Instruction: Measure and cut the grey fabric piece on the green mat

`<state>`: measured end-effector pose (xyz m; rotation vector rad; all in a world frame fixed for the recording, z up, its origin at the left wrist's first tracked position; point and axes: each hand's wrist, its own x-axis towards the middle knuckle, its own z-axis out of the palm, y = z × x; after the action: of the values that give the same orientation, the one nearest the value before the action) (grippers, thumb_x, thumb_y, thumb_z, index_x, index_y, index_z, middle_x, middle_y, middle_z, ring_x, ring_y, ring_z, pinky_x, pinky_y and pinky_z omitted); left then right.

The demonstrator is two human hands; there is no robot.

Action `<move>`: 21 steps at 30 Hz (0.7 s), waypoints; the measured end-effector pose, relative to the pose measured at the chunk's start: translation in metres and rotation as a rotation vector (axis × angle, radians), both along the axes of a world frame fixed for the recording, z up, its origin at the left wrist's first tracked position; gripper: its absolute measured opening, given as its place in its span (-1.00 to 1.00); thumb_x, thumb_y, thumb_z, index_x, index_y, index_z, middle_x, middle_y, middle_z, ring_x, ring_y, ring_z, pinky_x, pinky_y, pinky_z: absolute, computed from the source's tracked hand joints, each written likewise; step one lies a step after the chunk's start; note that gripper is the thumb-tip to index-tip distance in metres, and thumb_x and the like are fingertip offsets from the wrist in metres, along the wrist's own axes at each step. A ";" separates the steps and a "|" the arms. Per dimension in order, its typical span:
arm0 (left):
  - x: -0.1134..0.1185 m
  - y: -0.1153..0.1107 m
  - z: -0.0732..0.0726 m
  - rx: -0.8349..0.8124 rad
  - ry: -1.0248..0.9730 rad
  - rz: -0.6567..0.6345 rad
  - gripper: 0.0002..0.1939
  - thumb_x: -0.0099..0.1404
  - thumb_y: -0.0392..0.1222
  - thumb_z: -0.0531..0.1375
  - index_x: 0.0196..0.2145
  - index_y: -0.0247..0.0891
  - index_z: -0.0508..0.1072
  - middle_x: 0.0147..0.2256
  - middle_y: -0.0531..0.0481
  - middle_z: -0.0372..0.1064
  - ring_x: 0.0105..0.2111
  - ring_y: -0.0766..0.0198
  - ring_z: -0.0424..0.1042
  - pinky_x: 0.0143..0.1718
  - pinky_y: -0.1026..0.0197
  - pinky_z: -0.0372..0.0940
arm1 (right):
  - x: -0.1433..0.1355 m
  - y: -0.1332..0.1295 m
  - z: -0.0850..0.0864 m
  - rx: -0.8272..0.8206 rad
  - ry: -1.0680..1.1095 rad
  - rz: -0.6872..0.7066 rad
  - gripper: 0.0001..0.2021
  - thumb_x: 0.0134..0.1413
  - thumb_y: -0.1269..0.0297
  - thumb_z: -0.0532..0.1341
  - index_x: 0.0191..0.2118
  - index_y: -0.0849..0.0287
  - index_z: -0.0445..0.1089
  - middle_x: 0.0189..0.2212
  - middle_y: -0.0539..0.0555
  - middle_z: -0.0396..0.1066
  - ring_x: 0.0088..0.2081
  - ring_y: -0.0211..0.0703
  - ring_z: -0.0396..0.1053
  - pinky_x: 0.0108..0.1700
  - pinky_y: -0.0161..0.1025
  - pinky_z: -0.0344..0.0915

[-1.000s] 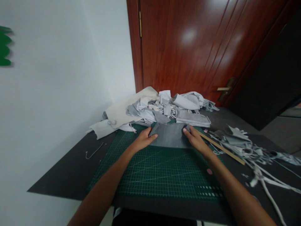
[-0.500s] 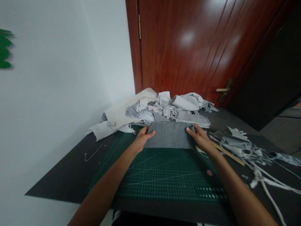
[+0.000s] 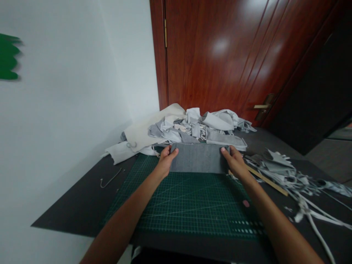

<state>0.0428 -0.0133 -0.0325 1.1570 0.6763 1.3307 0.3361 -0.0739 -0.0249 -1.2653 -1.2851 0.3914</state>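
Note:
A grey rectangular piece of fabric (image 3: 198, 158) is stretched between my two hands, over the far part of a green cutting mat (image 3: 189, 205). My left hand (image 3: 165, 161) pinches its left edge, thumb on the near face. At the opposite edge, my right hand (image 3: 233, 160) grips the upper right corner, also with the thumb in front. The fingers behind the cloth are mostly hidden. Just beyond it lies a heap of white and grey fabric scraps (image 3: 189, 126).
On the right are more grey scraps and cords (image 3: 283, 168) and a wooden ruler-like strip (image 3: 266, 179). A small pink piece (image 3: 245, 203) rests on the mat. A thin string (image 3: 111, 178) lies at left on the dark table (image 3: 79, 205). Behind stands a brown door (image 3: 209, 55).
My right thumb has shifted slightly at the fabric's corner, which now looks flatter. Both hands keep their hold, and the whole view has drifted a little.

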 end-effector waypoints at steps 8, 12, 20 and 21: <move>-0.004 0.005 0.004 0.048 0.018 0.068 -0.49 0.02 0.09 0.49 -0.18 -0.29 0.53 -0.30 -0.03 0.52 -0.31 0.18 0.47 -0.25 0.20 0.34 | 0.000 0.003 -0.007 0.124 -0.076 -0.170 -0.68 0.23 -0.08 0.18 -0.26 0.09 0.39 -0.39 0.01 0.41 -0.31 -0.02 0.32 -0.19 -0.10 0.28; -0.007 0.011 0.000 0.060 0.020 0.123 -0.56 0.04 0.08 0.47 -0.27 -0.26 0.50 -0.32 0.02 0.48 -0.33 0.23 0.43 -0.25 0.22 0.30 | 0.001 0.003 -0.008 0.156 -0.113 -0.181 -0.68 0.23 -0.05 0.18 -0.20 0.12 0.43 -0.35 0.07 0.47 -0.27 0.02 0.38 -0.16 -0.07 0.31; -0.012 0.024 -0.005 0.093 0.006 0.261 -0.57 -0.04 -0.05 0.47 -0.31 -0.19 0.37 -0.47 0.15 0.32 -0.42 0.33 0.32 -0.34 0.29 0.19 | -0.003 0.004 -0.012 0.283 -0.101 -0.286 -0.71 0.26 0.03 0.16 -0.04 0.10 0.32 -0.26 0.05 0.36 -0.22 0.00 0.35 -0.08 -0.02 0.31; -0.013 0.024 -0.004 0.096 0.004 0.271 -0.56 -0.04 -0.06 0.46 -0.26 -0.19 0.40 -0.46 0.14 0.34 -0.42 0.32 0.33 -0.34 0.29 0.19 | -0.003 0.004 -0.013 0.300 -0.093 -0.294 -0.72 0.27 0.04 0.16 -0.04 0.09 0.29 -0.27 0.04 0.34 -0.23 -0.02 0.35 -0.10 -0.03 0.31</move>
<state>0.0302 0.0112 -0.0368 1.1744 0.8008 1.6040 0.3331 -0.0699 -0.0376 -1.2006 -1.1620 -0.0694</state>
